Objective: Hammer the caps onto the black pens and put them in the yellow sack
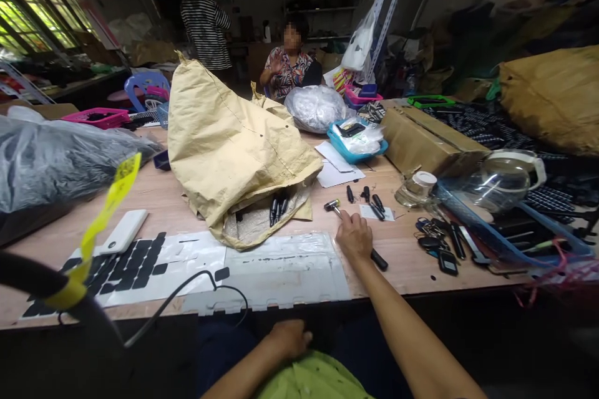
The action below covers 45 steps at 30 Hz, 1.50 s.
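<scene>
My right hand (353,235) reaches over the wooden table (187,212) and is closed round the handle of a small hammer (333,206), whose metal head points away from me and whose black grip end sticks out behind the hand. My left hand (289,338) rests low in my lap against a green cloth (313,377), fingers curled, with nothing that I can make out in it. A big tan paper sack (229,137) lies just left of the hammer, with several black pens (277,207) at its mouth.
White sheets with black square pads (135,262) lie at the front edge beside a white power bank (124,230). Small black parts (374,202), keys (435,243), a cardboard box (425,137), a blue tray (355,140) and a grey bag (51,162) crowd the table. A person sits opposite.
</scene>
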Tool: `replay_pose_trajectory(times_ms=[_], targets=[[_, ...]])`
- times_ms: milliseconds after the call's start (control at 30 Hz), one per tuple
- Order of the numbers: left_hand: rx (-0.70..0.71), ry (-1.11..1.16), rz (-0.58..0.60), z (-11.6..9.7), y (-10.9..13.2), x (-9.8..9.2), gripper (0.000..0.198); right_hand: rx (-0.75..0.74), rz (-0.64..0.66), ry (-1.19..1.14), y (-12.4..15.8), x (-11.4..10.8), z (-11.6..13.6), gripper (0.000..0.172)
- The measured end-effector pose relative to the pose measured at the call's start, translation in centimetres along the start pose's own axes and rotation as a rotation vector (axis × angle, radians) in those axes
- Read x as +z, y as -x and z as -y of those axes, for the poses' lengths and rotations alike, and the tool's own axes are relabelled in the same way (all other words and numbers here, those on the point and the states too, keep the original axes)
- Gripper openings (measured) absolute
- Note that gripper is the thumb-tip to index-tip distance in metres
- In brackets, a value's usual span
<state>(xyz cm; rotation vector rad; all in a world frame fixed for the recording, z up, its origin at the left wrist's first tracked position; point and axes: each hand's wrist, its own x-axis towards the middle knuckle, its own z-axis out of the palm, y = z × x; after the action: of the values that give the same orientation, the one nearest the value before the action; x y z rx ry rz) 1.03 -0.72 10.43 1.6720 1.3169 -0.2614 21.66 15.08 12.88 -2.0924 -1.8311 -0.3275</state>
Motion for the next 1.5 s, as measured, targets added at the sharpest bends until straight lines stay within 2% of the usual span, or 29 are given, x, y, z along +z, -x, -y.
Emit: replay_pose_trajectory(times_ms=[100, 133, 167, 200, 233, 300, 333, 400, 433, 500, 600, 667, 733, 800, 867, 967, 1133, 1233, 1300, 1400, 1500], targets=[[0.206, 0.095, 0.103, -2.3, 1.9, -2.6, 0.031, 0.001, 0.013, -0.01, 0.0, 0.1, -0.1, 0.037], [0.295, 0.184, 0.092, -3.3, 2.1, -4.1, 0.035, 0.003, 0.014, -0.008, 0.0, 0.1, -0.1, 0.037], [0.341, 0.311, 0.024, -4.2, 1.9, -5.9, 0.039, 0.004, 0.013, -0.003, 0.0, 0.1, -0.1, 0.037], [0.35, 0.395, -0.177, -4.9, 1.3, -7.8, 0.039, 0.004, 0.008, 0.003, 0.0, 0.1, -0.1, 0.037], [0.331, 0.423, -0.428, -5.4, 0.5, -9.8, 0.033, 0.004, 0.002, 0.01, 0.0, 0.2, -0.1, 0.037], [0.209, 0.423, -0.913, -5.4, -1.9, -13.6, 0.024, 0.004, -0.01, 0.02, 0.0, 0.2, 0.0, 0.037], [0.124, 0.417, -1.09, -5.1, -3.2, -15.3, 0.021, 0.003, -0.014, 0.023, 0.0, 0.2, 0.0, 0.037], [-0.007, 0.389, -1.308, -3.8, -5.6, -17.8, 0.02, 0.003, -0.015, 0.023, 0.0, 0.2, 0.2, 0.038], [-0.05, 0.375, -1.356, -3.1, -6.6, -18.6, 0.02, 0.005, -0.009, 0.021, 0.0, 0.1, 0.2, 0.038], [-0.091, 0.344, -1.363, -1.9, -7.9, -19.6, 0.014, 0.014, 0.015, 0.018, -0.1, 0.0, 0.4, 0.039], [-0.111, 0.291, -1.322, -0.8, -8.1, -19.6, 0.006, 0.032, 0.055, 0.018, -0.1, -0.3, 0.7, 0.04], [-0.074, 0.237, -1.33, -0.3, -7.3, -18.7, 0.007, 0.034, 0.066, 0.017, -0.2, -0.5, 0.9, 0.04], [0.046, 0.165, -1.3, 0.1, -6.2, -17.4, 0.01, 0.037, 0.07, 0.016, -0.3, -0.6, 1.0, 0.04], [0.2, 0.107, -1.192, 0.4, -5.2, -15.8, 0.011, 0.041, 0.076, 0.015, -0.3, -0.7, 1.1, 0.04], [0.292, 0.078, -1.061, 0.4, -4.6, -14.3, 0.012, 0.048, 0.087, 0.016, -0.3, -0.9, 1.1, 0.04], [0.302, 0.049, -0.963, 0.1, -4.4, -12.9, 0.013, 0.052, 0.101, 0.013, -0.3, -1.1, 0.9, 0.041], [0.275, 0.063, -0.908, -0.8, -4.5, -12.7, 0.021, 0.059, 0.119, -0.048, -0.9, -1.3, 0.1, 0.041], [0.24, 0.082, -0.903, -1.1, -4.4, -12.9, 0.018, 0.081, 0.147, -0.172, -0.9, -2.1, -0.2, 0.041], [0.223, 0.085, -0.896, -1.3, -4.2, -12.9, 0.015, 0.053, 0.111, -0.326, -0.1, -2.9, -0.1, 0.041], [0.214, 0.081, -0.881, -1.5, -4.0, -12.9, 0.016, -0.079, 0.034, -0.606, 2.5, -4.2, 0.8, 0.04], [0.204, 0.069, -0.864, -1.7, -3.9, -13.1, 0.015, -0.188, 0.04, -0.767, 5.3, -5.0, 2.1, 0.037]])
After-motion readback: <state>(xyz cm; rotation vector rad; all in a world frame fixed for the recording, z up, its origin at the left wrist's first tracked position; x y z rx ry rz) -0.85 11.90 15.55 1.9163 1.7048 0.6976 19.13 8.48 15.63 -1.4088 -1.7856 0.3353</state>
